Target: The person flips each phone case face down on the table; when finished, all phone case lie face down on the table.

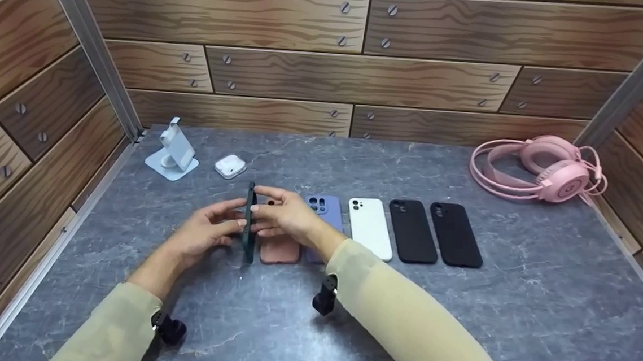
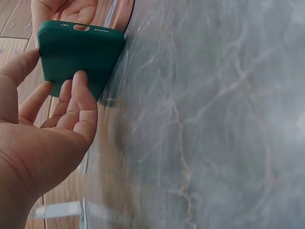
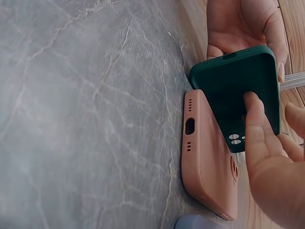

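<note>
A dark green phone case (image 1: 248, 237) stands on its long edge, its thin side facing up in the head view. My left hand (image 1: 202, 231) holds it from the left, fingertips against its outer back (image 2: 78, 52). From the right, my right hand (image 1: 293, 218) grips it, with fingers on the hollow inner face (image 3: 224, 86) in the right wrist view. Just right of the green case lies a pink phone case (image 1: 279, 252), back up, partly under my right hand. A purple phone case (image 1: 331, 209) beside it is partly covered by the right hand and wrist.
Further right in the row lie a white phone case (image 1: 372, 229) and two black ones, the nearer (image 1: 413, 232) and the outer (image 1: 456, 235). Pink headphones (image 1: 565, 180) rest at the back right. A white stand (image 1: 179, 148) and a small clear-and-white box (image 1: 230, 166) are back left.
</note>
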### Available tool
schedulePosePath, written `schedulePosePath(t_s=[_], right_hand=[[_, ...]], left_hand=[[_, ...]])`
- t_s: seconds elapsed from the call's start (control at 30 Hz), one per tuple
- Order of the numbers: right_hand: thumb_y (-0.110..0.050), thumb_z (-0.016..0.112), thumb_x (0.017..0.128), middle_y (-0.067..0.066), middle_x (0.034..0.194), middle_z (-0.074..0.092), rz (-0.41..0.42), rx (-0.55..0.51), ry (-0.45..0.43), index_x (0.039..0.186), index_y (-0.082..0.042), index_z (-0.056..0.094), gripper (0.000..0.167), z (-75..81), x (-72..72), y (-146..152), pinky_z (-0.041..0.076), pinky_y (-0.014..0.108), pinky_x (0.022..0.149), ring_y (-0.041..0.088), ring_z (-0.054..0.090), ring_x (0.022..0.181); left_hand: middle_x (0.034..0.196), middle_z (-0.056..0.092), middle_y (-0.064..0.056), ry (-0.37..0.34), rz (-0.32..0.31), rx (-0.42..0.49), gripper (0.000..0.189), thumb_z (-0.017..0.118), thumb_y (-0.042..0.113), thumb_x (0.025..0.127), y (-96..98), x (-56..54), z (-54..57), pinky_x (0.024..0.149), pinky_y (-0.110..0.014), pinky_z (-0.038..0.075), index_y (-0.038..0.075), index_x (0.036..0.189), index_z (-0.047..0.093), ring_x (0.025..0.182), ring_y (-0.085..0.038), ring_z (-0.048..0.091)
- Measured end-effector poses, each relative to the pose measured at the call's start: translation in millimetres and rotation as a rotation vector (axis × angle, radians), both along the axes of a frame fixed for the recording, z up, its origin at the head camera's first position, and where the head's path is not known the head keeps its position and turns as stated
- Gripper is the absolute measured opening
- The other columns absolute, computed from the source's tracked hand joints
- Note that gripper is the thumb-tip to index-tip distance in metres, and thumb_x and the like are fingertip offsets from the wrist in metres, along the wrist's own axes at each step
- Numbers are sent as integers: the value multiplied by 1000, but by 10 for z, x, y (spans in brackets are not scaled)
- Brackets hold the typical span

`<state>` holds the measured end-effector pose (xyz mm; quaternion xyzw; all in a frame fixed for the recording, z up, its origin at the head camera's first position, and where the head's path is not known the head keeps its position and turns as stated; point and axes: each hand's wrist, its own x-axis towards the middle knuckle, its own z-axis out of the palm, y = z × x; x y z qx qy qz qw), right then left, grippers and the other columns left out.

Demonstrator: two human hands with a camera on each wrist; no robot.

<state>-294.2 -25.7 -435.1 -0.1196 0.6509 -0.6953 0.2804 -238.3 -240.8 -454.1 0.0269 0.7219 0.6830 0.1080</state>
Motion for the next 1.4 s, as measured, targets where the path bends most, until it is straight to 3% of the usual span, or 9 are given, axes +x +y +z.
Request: schedulePosePath(t_s=[0.37,0.87,1.03,1.2,1.4], right_hand=[[-7,77,98,17,121,71,-47,15,22,159,-11,49,67,31,-11,10,64,38,76,29,77,86],[-6,78,96,17,126,69,-111,44,12,161,-13,48,72,20,-14,-24,63,31,66,22,75,74],[-1,76,95,19,132,67,-132,53,2,160,-12,48,72,19,1,-43,63,32,67,22,75,76],[4,71,94,20,132,69,-130,48,-10,160,-10,47,72,-4,13,-32,63,32,68,22,75,77],[4,67,94,18,126,72,-135,27,-21,162,-8,44,73,-15,26,24,63,31,66,20,73,73]], left_hand=[[141,60,-22,-16,-8,-1,60,71,15,103,43,-15,-4,76,-29,56,4,158,49,104,-19,67],[136,65,-20,-6,-12,-63,61,73,23,103,69,-9,-28,74,-30,55,3,157,50,102,-21,68],[131,67,-18,3,2,-115,60,75,24,102,73,14,-58,75,-32,54,6,155,54,103,-24,67],[123,69,-17,31,12,-154,56,77,20,100,81,31,-100,69,-31,50,7,152,59,97,-24,65],[132,66,-22,67,33,-191,55,77,18,99,124,14,-94,67,-31,50,4,150,60,99,-23,62]])
